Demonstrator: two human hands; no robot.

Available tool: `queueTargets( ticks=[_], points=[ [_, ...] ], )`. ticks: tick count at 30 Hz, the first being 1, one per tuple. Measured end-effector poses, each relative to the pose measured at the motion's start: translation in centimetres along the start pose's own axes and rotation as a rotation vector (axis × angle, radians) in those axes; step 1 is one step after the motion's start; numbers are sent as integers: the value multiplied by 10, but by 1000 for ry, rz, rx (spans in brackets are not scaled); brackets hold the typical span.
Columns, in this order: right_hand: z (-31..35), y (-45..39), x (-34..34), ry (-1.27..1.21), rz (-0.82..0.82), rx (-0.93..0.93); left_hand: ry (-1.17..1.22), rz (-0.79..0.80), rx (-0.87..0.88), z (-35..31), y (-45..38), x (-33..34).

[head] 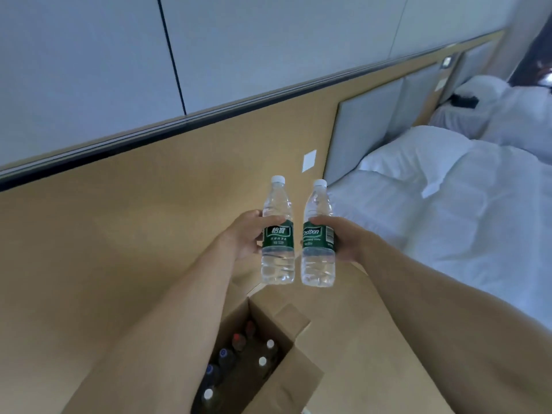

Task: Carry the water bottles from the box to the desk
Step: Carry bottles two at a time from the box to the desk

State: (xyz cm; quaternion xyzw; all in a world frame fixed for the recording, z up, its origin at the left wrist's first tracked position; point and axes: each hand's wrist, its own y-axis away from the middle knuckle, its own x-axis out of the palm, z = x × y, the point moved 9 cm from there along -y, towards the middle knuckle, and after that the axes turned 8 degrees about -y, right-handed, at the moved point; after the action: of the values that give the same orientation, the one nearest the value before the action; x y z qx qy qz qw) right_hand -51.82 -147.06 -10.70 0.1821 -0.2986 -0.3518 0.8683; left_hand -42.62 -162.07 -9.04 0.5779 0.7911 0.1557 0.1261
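Held upright and side by side above the open cardboard box [270, 380], almost touching: one clear, green-labelled, white-capped water bottle [277, 234] gripped at its label by the left hand [246, 236], fingers curled round it, and a second bottle [318, 237] clamped the same way in the right hand [348, 237]. Down inside the box, more bottles standing with white, blue and red caps [239, 339]. Beyond the box a tan wall panel [119, 234], and to the box's right a bed with white bedding [448, 204].
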Motion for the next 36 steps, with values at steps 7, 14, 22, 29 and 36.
queueTargets(
  ticks=[7,14,22,29,36],
  points=[
    [-8,79,-89,-156,-168,-110,-51,229,18,-3,-10,108],
    [-25,184,-175,-243,-376,-188,-108,472,39,-13,-8,244],
    [-63,314,-264,-329,-564,-372,-191,753,31,3,39,407],
    [-134,433,-334,-581,-684,-385,-312,918,7,33,109,530],
    [-213,550,-386,-564,-908,-384,-426,982,6,76,183,639]
  ],
)
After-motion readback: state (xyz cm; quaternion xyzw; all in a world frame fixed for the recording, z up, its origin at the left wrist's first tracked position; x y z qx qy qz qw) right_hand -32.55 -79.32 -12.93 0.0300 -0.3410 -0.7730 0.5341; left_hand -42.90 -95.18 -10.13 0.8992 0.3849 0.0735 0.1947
